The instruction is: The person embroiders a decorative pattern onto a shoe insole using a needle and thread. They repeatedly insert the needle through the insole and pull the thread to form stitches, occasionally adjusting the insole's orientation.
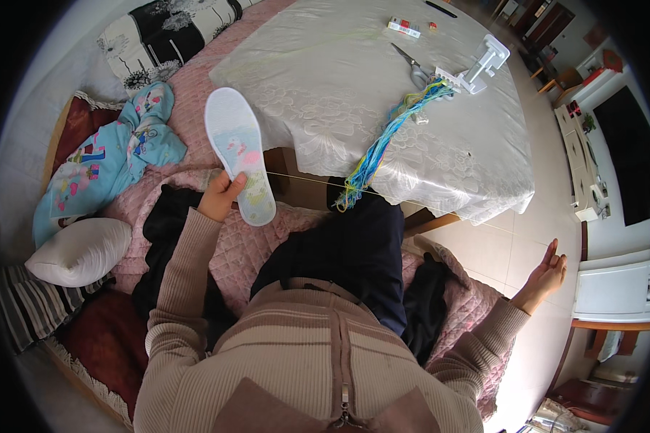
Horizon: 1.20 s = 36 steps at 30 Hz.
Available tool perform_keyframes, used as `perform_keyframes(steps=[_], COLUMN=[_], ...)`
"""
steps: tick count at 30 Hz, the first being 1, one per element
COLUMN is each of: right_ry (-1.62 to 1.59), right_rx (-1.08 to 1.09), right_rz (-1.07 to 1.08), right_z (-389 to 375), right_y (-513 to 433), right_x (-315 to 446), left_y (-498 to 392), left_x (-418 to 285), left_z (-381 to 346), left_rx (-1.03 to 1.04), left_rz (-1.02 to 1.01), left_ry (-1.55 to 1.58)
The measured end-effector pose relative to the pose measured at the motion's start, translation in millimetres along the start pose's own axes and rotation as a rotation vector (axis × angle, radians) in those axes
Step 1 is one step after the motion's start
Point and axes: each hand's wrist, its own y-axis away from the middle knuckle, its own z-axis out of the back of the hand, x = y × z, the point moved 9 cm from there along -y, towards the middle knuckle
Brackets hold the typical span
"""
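My left hand point(221, 196) grips an embroidered shoe insole point(241, 157) by its edge, thumb on the patterned face with pink and yellow-green stitching. From the insole a thin yellowish thread point(325, 182) runs taut to the right, towards my right hand point(546, 274), which is out to the side over the floor with fingers bent. Whether a needle is between those fingers is too small to tell. A bundle of blue, green and yellow embroidery threads point(382, 143) hangs over the table edge, its top at a white holder point(447, 77). Grey-handled scissors point(416, 70) lie beside it.
A white lace-patterned cloth point(325, 108) covers the table ahead. On it stand a white stand point(485, 62) and a small box point(404, 27); a black pen-like object point(441, 9) lies farther off. Left are a blue printed cloth point(108, 151) and a white pillow point(81, 251) on the quilted seat.
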Motion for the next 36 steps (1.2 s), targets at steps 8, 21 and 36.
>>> perform_keyframes(steps=[8, 21, 36], right_ry=[0.148, -0.227, 0.371], right_rx=[0.608, 0.581, 0.129], right_rz=[-0.276, -0.571, -0.115], right_z=[-181, -210, -53], right_y=[177, 197, 138], right_x=[-37, -54, -12], left_y=[10, 13, 24], left_x=[-23, -52, -18], left_z=[-60, -59, 20], left_rx=[0.058, -0.058, -0.244], left_rz=[-0.002, -0.277, -0.229], left_ry=[0.779, 0.177, 0.006])
